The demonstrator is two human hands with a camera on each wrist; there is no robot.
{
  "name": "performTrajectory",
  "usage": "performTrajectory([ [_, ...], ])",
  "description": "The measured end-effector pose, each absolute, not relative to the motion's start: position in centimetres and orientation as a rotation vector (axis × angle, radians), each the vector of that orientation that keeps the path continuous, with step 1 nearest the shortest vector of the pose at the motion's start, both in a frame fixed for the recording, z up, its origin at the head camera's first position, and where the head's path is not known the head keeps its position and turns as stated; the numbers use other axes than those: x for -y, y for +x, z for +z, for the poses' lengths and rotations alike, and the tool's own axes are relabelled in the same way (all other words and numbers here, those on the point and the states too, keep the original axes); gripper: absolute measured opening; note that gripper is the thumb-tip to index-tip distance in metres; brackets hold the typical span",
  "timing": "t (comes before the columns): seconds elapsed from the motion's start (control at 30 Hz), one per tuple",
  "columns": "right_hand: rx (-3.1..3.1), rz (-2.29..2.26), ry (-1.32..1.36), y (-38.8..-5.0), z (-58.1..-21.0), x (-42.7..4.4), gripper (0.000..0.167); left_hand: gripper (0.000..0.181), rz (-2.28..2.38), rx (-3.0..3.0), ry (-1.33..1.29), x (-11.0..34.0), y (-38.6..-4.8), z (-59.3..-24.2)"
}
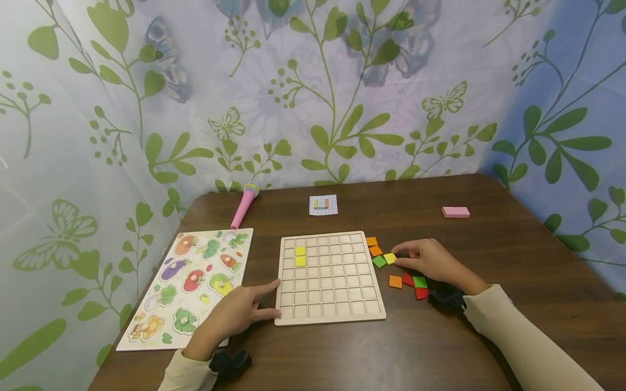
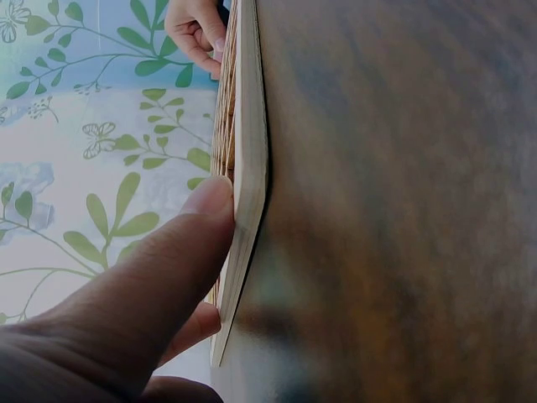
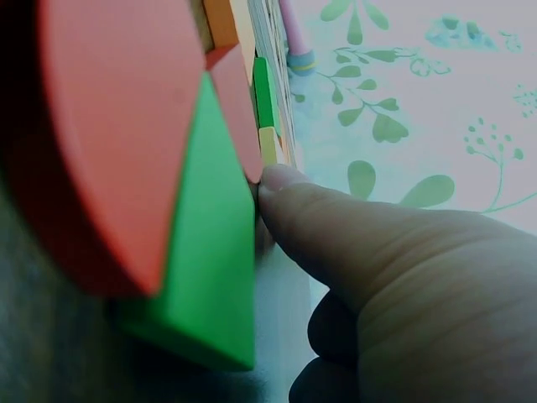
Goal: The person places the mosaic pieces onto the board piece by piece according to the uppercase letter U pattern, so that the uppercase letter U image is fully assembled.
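A wooden grid board point(image 1: 327, 277) lies mid-table, with two yellow squares point(image 1: 300, 256) in neighbouring cells at its upper left. The left hand point(image 1: 235, 312) touches the board's left edge with thumb and a finger extended; in the left wrist view the thumb point(image 2: 159, 269) rests against the board's side point(image 2: 248, 176). Right of the board, the right hand point(image 1: 430, 260) pinches a yellow piece point(image 1: 389, 258) beside a green piece point(image 1: 379, 262) and orange pieces point(image 1: 375, 251). Nearer the right wrist lie red point(image 1: 421, 294), green point(image 1: 419, 282) and orange point(image 1: 395, 281) pieces.
A vegetable puzzle board point(image 1: 205, 296) lies at left, partly under the left forearm. Behind are a pink microphone point(image 1: 243, 206), a small pattern card point(image 1: 323, 205) and a pink block point(image 1: 455, 212). A patterned curtain point(image 1: 313, 108) hangs behind the table.
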State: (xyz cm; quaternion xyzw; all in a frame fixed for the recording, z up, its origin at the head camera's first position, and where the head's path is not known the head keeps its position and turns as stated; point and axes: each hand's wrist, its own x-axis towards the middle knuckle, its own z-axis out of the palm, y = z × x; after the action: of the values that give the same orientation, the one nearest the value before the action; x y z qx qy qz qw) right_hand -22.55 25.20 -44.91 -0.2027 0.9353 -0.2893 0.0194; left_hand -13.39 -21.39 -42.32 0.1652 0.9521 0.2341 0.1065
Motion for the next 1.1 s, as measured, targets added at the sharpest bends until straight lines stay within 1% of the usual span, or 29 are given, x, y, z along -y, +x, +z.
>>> performTrajectory([
  [0.33,-2.917,-0.903,-0.644,-22.45,-44.93,-25.19,0.027,0.072,0.673,-2.811,0.491,21.38,-13.46,-42.48],
  [0.77,-2.988,-0.861,-0.653,-22.42,-44.93,-25.12,0.029,0.072,0.673,-2.812,0.509,21.43,-13.46,-42.49],
  [1.1,-2.999,-0.895,-0.655,-22.19,-44.24,-24.52,0.029,0.072,0.681,-2.812,0.499,21.41,-13.47,-42.45],
])
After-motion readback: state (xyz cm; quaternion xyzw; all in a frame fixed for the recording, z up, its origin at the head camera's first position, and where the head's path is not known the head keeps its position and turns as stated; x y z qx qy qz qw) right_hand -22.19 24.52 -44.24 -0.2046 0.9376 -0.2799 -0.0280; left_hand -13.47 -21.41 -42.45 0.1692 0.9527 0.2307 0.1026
